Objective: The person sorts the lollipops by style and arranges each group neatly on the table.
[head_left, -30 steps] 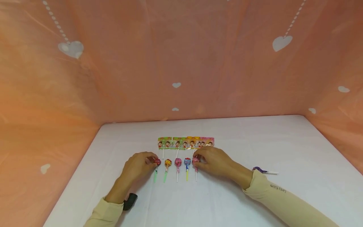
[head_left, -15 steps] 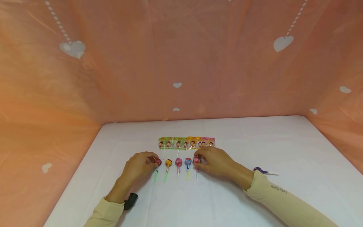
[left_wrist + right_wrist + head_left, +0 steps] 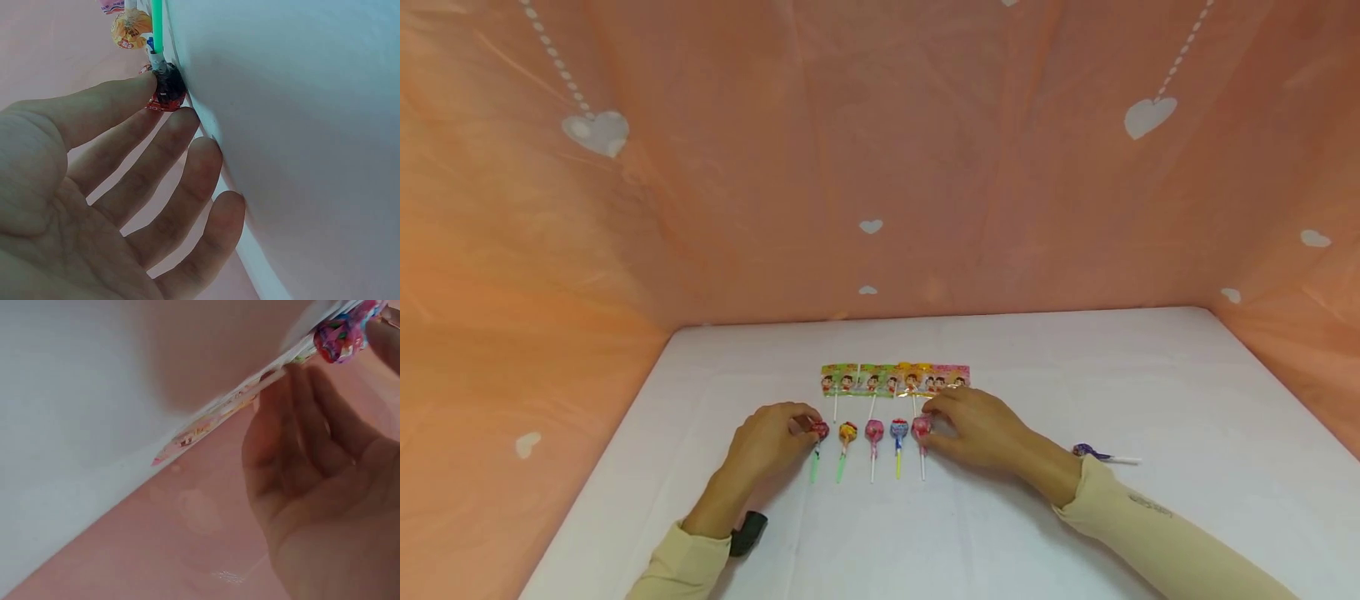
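Note:
Five-part wording aside, several wrapped lollipops lie in a row on the white table. My left hand (image 3: 772, 439) pinches the head of the red lollipop (image 3: 820, 430) at the row's left end, thumb and index finger against it; the left wrist view shows its dark and red wrapper (image 3: 167, 87) and green stick (image 3: 157, 28). My right hand (image 3: 981, 429) is beside the pink lollipop (image 3: 921, 427) at the right end, thumb and index finger loosely spread near its head. Between them lie a yellow lollipop (image 3: 847, 432), another pink lollipop (image 3: 874, 430) and a blue lollipop (image 3: 898, 428).
Behind the row lie flat lollipops in green packets (image 3: 859, 380), an orange packet (image 3: 912, 380) and a pink packet (image 3: 955, 375), partly overlapping. A purple lollipop (image 3: 1092, 452) lies by the right sleeve. An orange curtain (image 3: 880, 167) with white hearts encloses the table (image 3: 880, 542).
My right hand has shifted slightly right, its index finger coming away from the pink lollipop's far side. The left hand keeps its pinch; the whole view drifts slightly.

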`<state>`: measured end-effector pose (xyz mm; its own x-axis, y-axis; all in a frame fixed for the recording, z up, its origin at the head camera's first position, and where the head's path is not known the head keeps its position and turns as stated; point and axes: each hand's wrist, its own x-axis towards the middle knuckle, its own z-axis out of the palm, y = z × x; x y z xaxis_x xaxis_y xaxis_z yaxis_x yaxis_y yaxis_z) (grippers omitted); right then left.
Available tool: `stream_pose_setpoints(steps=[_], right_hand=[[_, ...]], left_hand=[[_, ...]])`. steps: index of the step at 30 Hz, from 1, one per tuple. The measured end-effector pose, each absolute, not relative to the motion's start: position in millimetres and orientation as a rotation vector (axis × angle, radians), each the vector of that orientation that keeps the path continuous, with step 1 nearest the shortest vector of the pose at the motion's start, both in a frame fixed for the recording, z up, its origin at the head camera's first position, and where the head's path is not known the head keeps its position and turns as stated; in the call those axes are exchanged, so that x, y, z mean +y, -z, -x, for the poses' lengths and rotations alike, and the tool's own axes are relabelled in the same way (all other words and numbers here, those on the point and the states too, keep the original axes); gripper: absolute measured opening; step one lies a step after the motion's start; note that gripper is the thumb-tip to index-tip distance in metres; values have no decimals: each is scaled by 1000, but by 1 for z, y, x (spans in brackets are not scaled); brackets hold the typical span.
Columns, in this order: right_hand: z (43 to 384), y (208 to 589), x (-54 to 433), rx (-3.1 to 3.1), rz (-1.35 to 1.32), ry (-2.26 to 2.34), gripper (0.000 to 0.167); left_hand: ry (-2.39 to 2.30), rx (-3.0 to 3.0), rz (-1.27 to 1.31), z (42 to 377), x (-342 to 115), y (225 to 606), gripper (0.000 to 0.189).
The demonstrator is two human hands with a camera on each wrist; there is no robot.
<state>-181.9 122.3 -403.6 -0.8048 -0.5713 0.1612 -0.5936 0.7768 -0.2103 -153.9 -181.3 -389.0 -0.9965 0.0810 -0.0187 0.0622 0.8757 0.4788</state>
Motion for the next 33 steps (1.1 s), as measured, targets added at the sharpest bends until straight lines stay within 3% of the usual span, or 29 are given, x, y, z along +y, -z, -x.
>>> stream_pose_setpoints(steps=[15,33], right_hand=[[163,404,167,-2706,-969,-284,39],[153,407,266,-2597,-943,-244,29]], left_hand=[[-763,3006,-101,152,-182,387,16],[-759,3001,-111,153,-180,387,17]])
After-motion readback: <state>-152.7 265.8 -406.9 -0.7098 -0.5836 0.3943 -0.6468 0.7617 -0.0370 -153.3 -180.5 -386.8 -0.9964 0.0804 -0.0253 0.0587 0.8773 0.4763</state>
